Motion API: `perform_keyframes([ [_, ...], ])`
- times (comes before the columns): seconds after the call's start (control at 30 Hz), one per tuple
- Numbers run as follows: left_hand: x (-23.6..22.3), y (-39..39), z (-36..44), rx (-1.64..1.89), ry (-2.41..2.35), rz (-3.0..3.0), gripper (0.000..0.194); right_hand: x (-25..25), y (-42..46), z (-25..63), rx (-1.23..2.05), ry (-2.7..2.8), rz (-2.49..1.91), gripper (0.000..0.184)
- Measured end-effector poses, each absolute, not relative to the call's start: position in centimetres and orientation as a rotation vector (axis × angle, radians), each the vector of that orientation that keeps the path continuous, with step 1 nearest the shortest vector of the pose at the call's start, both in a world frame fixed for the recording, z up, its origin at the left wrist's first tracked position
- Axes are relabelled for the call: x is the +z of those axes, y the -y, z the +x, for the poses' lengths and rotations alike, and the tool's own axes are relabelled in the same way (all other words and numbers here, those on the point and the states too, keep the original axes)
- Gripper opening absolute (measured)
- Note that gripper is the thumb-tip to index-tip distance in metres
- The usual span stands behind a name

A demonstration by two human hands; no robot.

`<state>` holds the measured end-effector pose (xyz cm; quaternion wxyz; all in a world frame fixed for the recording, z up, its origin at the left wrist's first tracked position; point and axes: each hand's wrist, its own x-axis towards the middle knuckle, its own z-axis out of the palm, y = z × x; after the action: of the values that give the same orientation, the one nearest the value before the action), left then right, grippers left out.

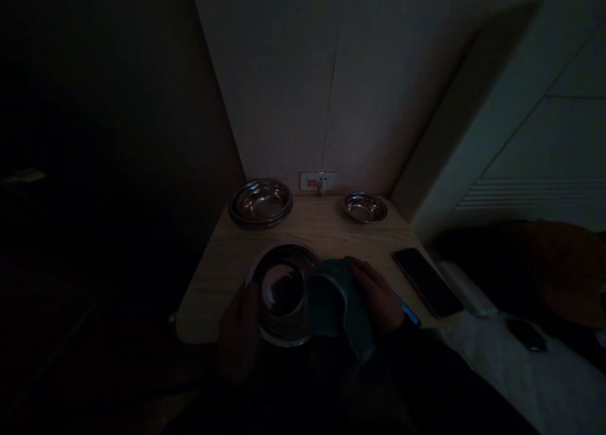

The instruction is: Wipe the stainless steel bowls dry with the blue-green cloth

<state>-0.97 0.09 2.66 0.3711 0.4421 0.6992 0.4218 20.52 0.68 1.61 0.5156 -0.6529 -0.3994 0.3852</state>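
Observation:
In dim light, a shiny metal bowl (284, 340) is at the near side of a small wooden table. My left hand (240, 334) grips its left rim, with the thumb over the edge. A green cloth (338, 299) is bunched in my right hand (379, 296), whose fingers press on its top. The cloth's left part overlaps the bowl's right side, and its lower end hangs down. Whether the bowl rests on the table or is slightly raised, I cannot tell.
Stacked metal bowls (261, 204) stand at the table's back left, and a smaller metal bowl (364, 208) at the back right. A dark phone (428, 282) lies on the table's right side. Behind is a wall socket (317, 182) with a plug. A white bedsheet (502, 372) spreads at right.

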Motion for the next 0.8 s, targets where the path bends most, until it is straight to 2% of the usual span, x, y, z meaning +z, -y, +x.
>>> perform_keyframes([
  [0.13,2.7,-0.1,-1.0,1.068,-1.797,1.026,0.042,1.1,-1.2,20.7,1.115,0.693,-1.521,0.036],
  [0.23,2.5,-0.1,-1.1,1.019,-1.857,1.039,0.049,1.2,-1.1,20.5,1.27,0.596,-1.457,0.045],
  [0.3,2.4,0.0,-1.2,1.014,-1.842,1.068,0.05,1.2,-0.9,20.2,1.327,0.55,-1.431,0.061],
  [0.37,2.5,0.1,-1.1,1.026,-1.821,1.037,0.051,1.0,-0.8,20.0,1.323,0.534,-1.415,0.086],
  [0.43,2.5,0.1,-1.1,0.991,-1.81,0.994,0.053,0.8,-0.6,19.9,1.281,0.589,-1.402,0.098],
  [0.57,2.7,0.4,-0.9,0.976,-1.789,1.054,0.051,0.7,-0.5,20.0,1.119,0.931,-1.505,0.089],
  [0.7,3.0,0.6,-0.8,0.993,-1.775,1.038,0.048,0.7,0.0,20.3,0.911,1.27,-1.612,0.098],
  [0.8,3.2,0.6,-0.6,0.987,-1.774,1.034,0.05,0.4,0.6,20.0,0.779,1.423,-1.645,0.095],
])
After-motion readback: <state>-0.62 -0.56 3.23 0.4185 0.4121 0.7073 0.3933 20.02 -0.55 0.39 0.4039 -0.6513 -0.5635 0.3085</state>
